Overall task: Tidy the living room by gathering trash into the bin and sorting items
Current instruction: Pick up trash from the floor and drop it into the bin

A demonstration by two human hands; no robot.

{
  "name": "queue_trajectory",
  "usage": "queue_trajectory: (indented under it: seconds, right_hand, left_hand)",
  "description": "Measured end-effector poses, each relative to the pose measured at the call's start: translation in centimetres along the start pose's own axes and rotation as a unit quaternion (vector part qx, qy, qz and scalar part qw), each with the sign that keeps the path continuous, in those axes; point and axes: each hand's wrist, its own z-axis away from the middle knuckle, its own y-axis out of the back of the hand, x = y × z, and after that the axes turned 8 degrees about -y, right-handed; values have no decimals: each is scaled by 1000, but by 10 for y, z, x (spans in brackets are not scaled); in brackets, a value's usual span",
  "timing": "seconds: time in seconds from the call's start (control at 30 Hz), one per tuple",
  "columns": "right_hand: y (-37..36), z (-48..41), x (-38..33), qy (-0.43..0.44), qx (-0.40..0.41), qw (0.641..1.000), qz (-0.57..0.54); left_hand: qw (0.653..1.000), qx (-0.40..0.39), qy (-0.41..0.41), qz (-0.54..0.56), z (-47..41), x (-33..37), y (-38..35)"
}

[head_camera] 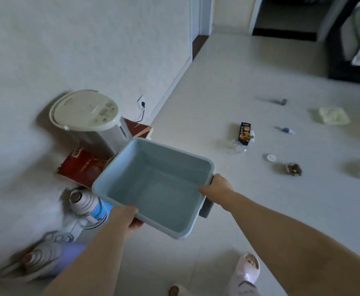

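Observation:
An empty light blue rectangular bin (170, 150) hangs above the floor, held in both hands. My left hand (125, 218) grips its near rim from the left. My right hand (216, 186) grips the rim at the right corner. Trash lies scattered on the pale floor to the right: a black snack box (245, 133) on clear wrappers, a small white round lid (270, 157), a crumpled brown wrapper (293, 168), a pale yellow packet (332, 116), a small blue item (285, 130) and a grey stick-like item (276, 101).
By the wall on the left stand a white electric water boiler (89, 116) on red boxes (81, 167), a white and blue bottle (89, 205) and more bottles (40, 259). A dark cabinet (349, 43) is at the far right. My slippered foot (246, 272) is below.

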Motion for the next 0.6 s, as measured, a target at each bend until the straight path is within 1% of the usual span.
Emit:
queue_trajectory:
  seconds: [0.17,0.27,0.43,0.6]
  right_hand:
    - [78,-14,67,-44,26,998,-42]
    - [130,-27,114,-66,48,994,-68]
    - [210,-44,180,-93,63,989,-99]
    - [271,-51,227,-103,92,980,-142]
  left_hand:
    - [994,-64,-28,-79,23,-8,-93]
    - [988,-79,-35,-124,38,-24,-160]
    - [979,-120,-51,-155,71,-51,-259]
    - [966,-147,-66,-204,95,-66,-334]
